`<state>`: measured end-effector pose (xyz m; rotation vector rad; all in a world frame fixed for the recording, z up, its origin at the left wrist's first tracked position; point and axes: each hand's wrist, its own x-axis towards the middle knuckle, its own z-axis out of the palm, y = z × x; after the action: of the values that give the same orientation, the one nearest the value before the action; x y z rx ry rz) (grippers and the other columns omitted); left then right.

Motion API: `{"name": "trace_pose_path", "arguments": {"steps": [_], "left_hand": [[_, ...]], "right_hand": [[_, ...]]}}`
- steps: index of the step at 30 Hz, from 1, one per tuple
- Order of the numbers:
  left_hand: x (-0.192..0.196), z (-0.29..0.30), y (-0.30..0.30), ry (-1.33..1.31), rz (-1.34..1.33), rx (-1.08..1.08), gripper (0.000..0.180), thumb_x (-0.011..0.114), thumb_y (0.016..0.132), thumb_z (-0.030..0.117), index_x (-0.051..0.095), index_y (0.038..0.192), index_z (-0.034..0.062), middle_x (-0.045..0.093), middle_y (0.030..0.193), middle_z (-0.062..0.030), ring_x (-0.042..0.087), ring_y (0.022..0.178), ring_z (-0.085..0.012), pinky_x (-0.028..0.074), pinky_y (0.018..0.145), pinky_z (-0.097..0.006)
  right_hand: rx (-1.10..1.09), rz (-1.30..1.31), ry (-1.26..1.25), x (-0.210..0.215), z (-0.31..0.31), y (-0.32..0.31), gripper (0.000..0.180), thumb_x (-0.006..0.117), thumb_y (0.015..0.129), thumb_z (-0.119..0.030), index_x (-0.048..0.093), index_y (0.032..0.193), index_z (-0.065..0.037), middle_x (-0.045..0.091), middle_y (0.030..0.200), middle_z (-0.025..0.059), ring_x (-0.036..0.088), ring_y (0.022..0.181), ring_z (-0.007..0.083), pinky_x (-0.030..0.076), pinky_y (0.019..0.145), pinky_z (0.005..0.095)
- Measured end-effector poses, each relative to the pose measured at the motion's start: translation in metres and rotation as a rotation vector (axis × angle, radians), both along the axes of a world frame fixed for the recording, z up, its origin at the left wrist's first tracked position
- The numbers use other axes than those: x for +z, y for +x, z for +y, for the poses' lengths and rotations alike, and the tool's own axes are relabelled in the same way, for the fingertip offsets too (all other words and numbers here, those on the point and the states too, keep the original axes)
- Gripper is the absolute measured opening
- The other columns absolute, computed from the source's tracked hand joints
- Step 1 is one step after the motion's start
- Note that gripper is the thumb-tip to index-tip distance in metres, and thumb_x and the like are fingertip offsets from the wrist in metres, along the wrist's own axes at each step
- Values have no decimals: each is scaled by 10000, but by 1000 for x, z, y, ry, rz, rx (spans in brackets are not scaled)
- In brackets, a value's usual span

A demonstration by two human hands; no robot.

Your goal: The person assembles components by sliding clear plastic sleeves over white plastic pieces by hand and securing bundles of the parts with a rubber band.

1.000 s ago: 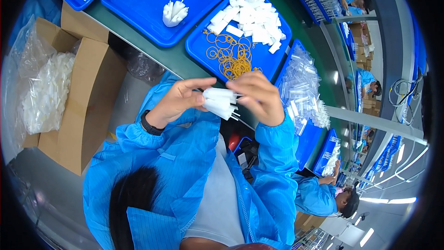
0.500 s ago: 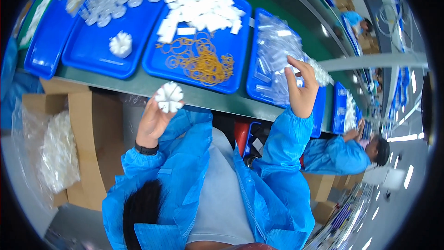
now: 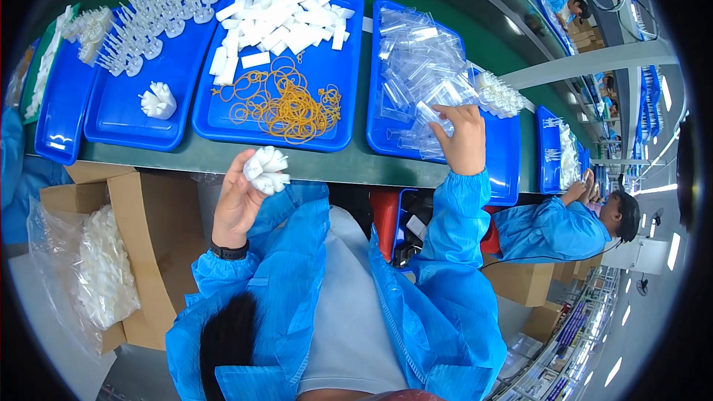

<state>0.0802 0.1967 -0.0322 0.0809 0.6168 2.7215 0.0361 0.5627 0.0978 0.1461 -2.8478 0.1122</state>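
My left hand is closed around a white cluster of plastic pieces, splayed like petals at its outer end. It is held in front of the table edge. Over the pile of clear plastic tubes in a blue tray, my right hand has its thumb and forefinger bent about a clear plastic tube at the pile's near side. The grip there is partly lost in the shiny pile. A similar white cluster stands in the tray on the left.
A blue tray bears white blocks and amber rubber bands. Clear stemmed parts stand in the tray further left. Below it, a cardboard box holds a bag of white pieces. A co-worker sits at the right.
My right thumb and forefinger have come closer together at the clear tubes. The cluster in my left hand has turned, showing more of its side. The whole view has shifted somewhat.
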Motion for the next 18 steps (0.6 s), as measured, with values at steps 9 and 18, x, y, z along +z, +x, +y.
{"name": "trace_pose_path", "arguments": {"steps": [9, 18], "left_hand": [[17, 20, -7, -173, 72, 25, 432, 628, 903, 128, 457, 1289, 37, 541, 1263, -164, 551, 1174, -293, 491, 957, -432], [35, 24, -7, -316, 218, 131, 359, 674, 829, 1, 566, 1171, 24, 538, 1229, -131, 526, 1153, -224, 458, 969, -361]], "right_hand": [[113, 102, -456, 21, -28, 15, 300, 714, 729, 30, 692, 1022, -29, 621, 926, 107, 614, 828, 227, 493, 715, 295], [568, -127, -1014, 16, -98, 19, 247, 699, 760, 37, 689, 1002, -18, 633, 1018, 126, 633, 905, 233, 511, 764, 310]]}}
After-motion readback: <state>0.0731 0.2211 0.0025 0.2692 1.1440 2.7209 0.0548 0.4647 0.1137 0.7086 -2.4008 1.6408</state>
